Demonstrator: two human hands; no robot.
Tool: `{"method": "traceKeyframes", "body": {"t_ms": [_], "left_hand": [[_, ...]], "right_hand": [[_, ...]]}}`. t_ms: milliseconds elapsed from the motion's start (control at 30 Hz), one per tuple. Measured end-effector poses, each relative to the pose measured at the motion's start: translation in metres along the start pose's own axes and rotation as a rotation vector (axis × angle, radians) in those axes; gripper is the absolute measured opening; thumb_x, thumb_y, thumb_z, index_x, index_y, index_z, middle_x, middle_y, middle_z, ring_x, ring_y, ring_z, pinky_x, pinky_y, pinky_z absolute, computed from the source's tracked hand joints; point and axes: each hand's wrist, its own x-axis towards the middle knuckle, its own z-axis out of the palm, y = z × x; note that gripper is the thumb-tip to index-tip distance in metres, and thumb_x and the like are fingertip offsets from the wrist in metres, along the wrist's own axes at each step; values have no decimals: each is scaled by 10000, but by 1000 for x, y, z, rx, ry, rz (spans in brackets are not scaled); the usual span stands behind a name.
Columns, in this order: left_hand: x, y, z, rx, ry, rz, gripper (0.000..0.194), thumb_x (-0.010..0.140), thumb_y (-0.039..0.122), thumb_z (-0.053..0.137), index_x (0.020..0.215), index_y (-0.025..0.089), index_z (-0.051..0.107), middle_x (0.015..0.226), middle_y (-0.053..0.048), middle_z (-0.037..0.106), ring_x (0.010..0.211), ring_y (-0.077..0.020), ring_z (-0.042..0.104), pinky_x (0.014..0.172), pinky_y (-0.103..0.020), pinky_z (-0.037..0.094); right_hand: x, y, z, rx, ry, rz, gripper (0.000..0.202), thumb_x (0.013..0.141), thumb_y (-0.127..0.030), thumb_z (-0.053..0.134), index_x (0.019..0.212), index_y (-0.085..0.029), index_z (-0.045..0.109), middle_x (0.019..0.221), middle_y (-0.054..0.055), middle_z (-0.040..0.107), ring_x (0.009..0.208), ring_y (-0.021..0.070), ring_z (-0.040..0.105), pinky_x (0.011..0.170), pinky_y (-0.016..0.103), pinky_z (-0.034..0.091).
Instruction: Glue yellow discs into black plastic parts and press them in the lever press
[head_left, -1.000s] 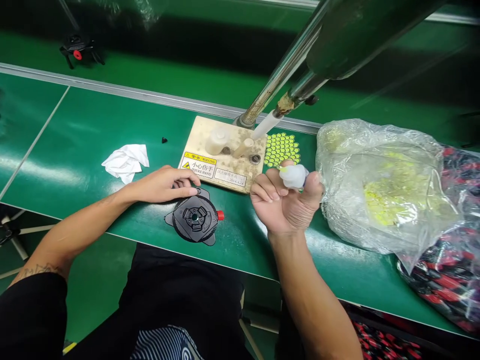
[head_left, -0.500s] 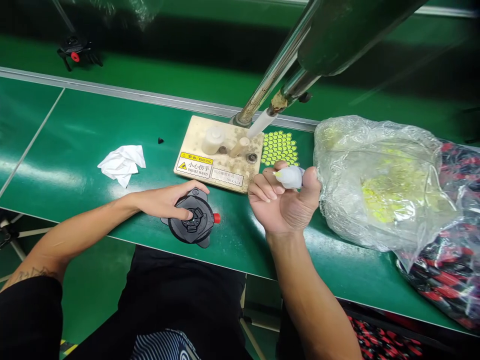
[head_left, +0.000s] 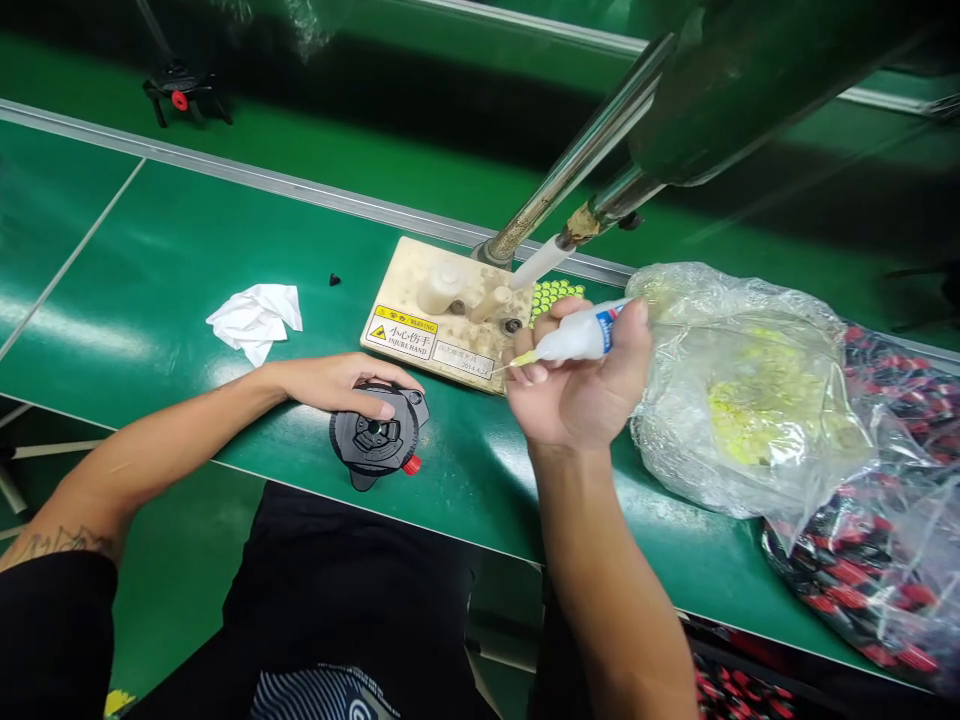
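My left hand [head_left: 337,385] is closed around the far left side of a round black plastic part [head_left: 375,440], its thumb lying on the top face. The part has lobes at its rim, a small hole in its centre and a red knob [head_left: 412,465] at its near right. It is at the front of the green bench. My right hand [head_left: 574,390], palm turned up, grips a small white glue bottle [head_left: 577,335] with a blue label. The bottle's yellowish nozzle and thin tip point left, above the bench and well apart from the black part.
A press stands on a cream base [head_left: 442,310] with a warning label. Yellow-green discs [head_left: 555,298] lie behind my right hand. A crumpled white tissue [head_left: 257,322] and a small black piece [head_left: 334,280] lie left. Clear plastic bags [head_left: 750,400] fill the right side.
The glue bottle has tipped in my right hand, so its nozzle now points left and its label shows. The black part has turned clockwise under my left hand. The camera view has shifted slightly.
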Motion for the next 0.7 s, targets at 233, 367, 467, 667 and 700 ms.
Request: {"method": "traceKeyframes", "body": {"t_ms": [233, 367, 467, 667, 700], "left_hand": [[1, 4, 4, 18, 55, -49, 446, 977, 401, 756, 1362, 183, 699, 1368, -139, 748, 1190, -258, 750, 965, -345, 627], [1, 6, 5, 2, 55, -72, 432, 983, 416, 755, 1348, 191, 702, 1309, -125, 769, 1115, -238, 772, 889, -310, 639], [1, 6, 6, -8, 52, -67, 414, 984, 413, 757, 1332, 193, 713, 1294, -121, 776, 1107, -238, 774, 885, -309, 641], [2, 9, 6, -35, 52, -64, 379, 978, 344, 755, 1321, 186, 721, 1300, -125, 775, 1112, -244, 771, 904, -327, 639], [2, 9, 6, -41, 48, -69, 383, 978, 340, 752, 1328, 187, 719, 1301, -125, 774, 1105, -243, 772, 899, -328, 640]], "right_hand": [[-30, 24, 9, -143, 182, -166, 401, 812, -683, 792, 776, -294, 702, 517, -50, 383, 435, 117, 334, 406, 282, 267], [-43, 26, 9, -409, 305, -407, 369, 833, -675, 775, 804, -312, 712, 619, -12, 501, 475, 145, 431, 431, 311, 313], [-53, 33, 1, -613, 298, -547, 348, 894, -668, 719, 905, -321, 743, 733, 24, 598, 557, 178, 510, 514, 356, 405], [-65, 38, -6, -715, 216, -535, 286, 886, -595, 768, 905, -310, 765, 839, 65, 693, 666, 230, 623, 585, 413, 508], [-65, 37, -6, -730, 213, -540, 281, 879, -587, 777, 904, -308, 766, 840, 67, 699, 672, 235, 630, 582, 415, 516]]}}
